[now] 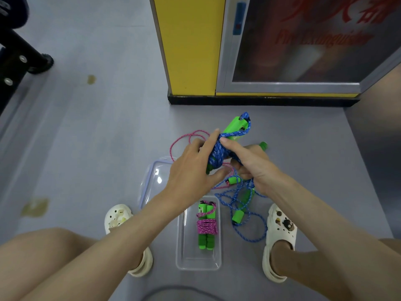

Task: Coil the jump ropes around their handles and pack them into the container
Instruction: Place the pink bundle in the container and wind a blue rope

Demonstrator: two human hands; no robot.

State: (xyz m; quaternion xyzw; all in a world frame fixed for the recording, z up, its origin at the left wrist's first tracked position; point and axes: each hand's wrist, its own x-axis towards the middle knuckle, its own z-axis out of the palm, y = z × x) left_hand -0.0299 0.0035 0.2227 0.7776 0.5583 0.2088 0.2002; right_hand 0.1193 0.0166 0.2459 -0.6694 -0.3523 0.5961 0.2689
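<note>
**Braided cord, matt handles, clear plastic**

The blue rope [217, 151] and pink rope [206, 227] are woven cord, rough and speckled. The green handles [234, 129] look matt and foam-like. The container [198, 265] and lid [152, 178] are clear, glossy plastic. The grey floor [97, 137] is smooth and dull.

Institutional indoor hall: smooth grey floor [97, 127], yellow pillar [188, 44], glass-fronted fire extinguisher cabinet [293, 51].

Blue rope [218, 152], green handles [235, 129]
</note>
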